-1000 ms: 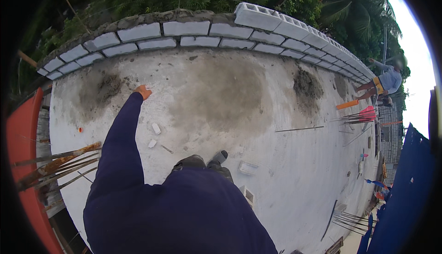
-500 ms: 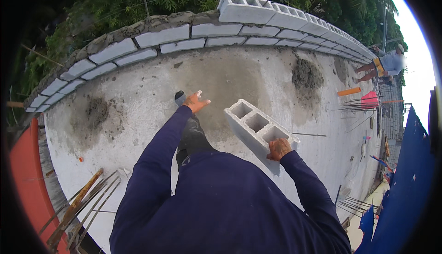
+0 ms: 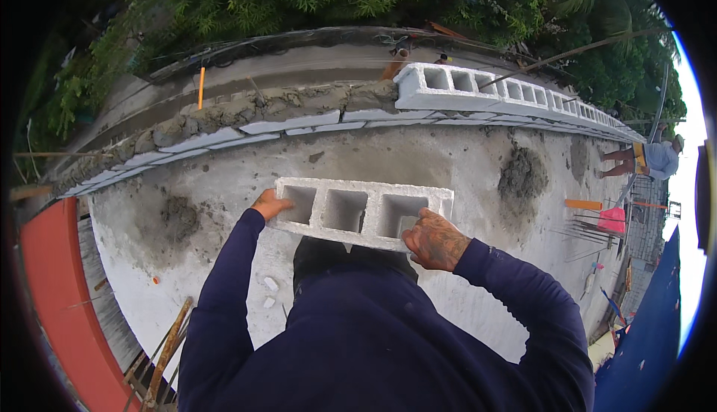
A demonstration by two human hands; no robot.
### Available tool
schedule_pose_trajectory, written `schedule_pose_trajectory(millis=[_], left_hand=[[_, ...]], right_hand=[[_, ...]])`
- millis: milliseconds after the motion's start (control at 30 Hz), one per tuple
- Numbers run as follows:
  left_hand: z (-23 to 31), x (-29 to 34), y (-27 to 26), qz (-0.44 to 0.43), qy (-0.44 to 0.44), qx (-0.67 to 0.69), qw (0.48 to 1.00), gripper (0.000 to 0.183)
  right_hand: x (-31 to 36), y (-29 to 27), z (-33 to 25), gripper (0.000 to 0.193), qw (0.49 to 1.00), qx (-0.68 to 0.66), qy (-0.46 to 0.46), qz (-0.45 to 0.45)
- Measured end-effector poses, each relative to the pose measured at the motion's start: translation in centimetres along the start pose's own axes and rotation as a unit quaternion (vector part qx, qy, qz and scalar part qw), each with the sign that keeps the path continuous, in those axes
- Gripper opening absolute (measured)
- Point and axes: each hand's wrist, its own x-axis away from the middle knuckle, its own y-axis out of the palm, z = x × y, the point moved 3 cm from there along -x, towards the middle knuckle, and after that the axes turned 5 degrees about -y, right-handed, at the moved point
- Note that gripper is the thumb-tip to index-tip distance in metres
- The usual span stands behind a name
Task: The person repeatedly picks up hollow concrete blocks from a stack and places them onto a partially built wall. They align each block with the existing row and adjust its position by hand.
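Observation:
A grey hollow concrete block (image 3: 317, 225) with three open cells is held level in front of my body. My left hand (image 3: 272, 204) grips its left end, the thumb on the near side. At the right end, my right hand (image 3: 435, 240) is closed over the near wall, with fingers reaching into the right cell. Beyond the block runs a low block wall (image 3: 299, 124), its left stretch topped with wet mortar (image 3: 299, 100). A row of hollow blocks (image 3: 448, 100) is laid on the wall from the middle to the far right.
Mortar heaps lie on the concrete floor, left (image 3: 179, 218) and right (image 3: 523, 173). Steel bars (image 3: 166, 352) jut up at lower left, near a red beam (image 3: 63, 285). Another person (image 3: 656, 159) stands far right beside the wall. An orange pipe (image 3: 582, 204) lies nearby.
The block has come up from my right side to in front of me and turned lengthwise to the wall. My left hand, free before, now holds its left end. My view has tilted toward the wall.

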Motion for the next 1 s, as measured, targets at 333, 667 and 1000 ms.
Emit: schedule_pose_trajectory(millis=[333,667,1000], left_hand=[[12.4,-3.5,-7.1,0.308,0.006,0.043,0.95,0.035],[15.9,-13.5,-10.9,0.356,-0.017,0.002,0.934,0.043],[15.1,-19.0,-11.2,0.35,-0.012,-0.012,0.937,0.044]], right_hand=[[-9.5,-2.3,21.9,0.007,0.973,0.187,-0.118,0.06],[-17.6,-2.1,33.1,0.006,0.967,0.214,-0.128,0.043],[-20.5,-0.4,36.4,0.005,0.982,0.156,-0.099,0.033]])
